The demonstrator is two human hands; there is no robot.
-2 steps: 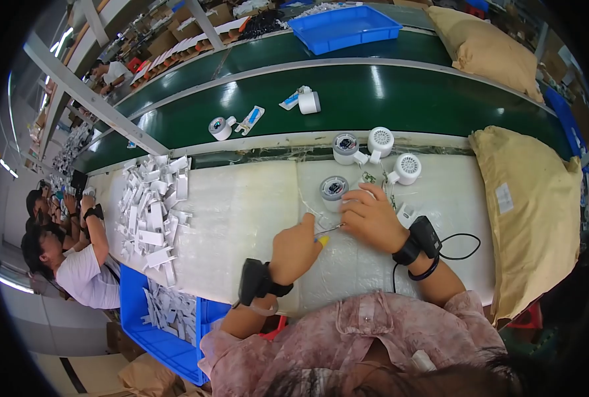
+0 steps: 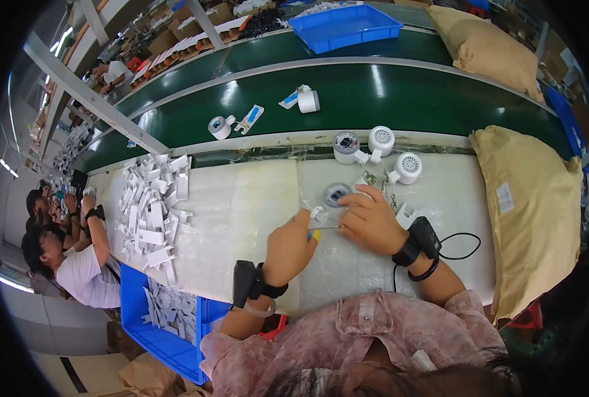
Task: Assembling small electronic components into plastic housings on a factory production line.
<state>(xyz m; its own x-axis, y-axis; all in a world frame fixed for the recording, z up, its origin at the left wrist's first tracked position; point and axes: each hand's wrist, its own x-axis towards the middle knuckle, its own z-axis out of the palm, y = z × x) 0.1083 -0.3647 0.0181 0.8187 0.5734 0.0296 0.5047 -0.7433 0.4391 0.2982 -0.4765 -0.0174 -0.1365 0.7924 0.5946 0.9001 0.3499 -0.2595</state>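
Left hand [image 2: 289, 246] fisted around a yellow-handled screwdriver [image 2: 322, 229], tip toward a small white part [image 2: 318, 213] on the counter [image 2: 241, 212]. Right hand [image 2: 370, 218] curled, fingertips pinching the screwdriver shaft beside a grey round part [image 2: 337, 194].

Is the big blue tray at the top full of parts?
No, the blue tray beyond the green belt looks empty inside.

The desk [image 2: 241, 218] is off-white under clear film; the conveyor belt [image 2: 440, 99] at upper centre is dark green. White plastic pieces [image 2: 150, 212] lie heaped at left above a blue bin [image 2: 132, 317]. Round white housings [image 2: 407, 167] sit at upper right. The sleeve [image 2: 347, 344] is pink-patterned, the sack [image 2: 536, 212] tan.
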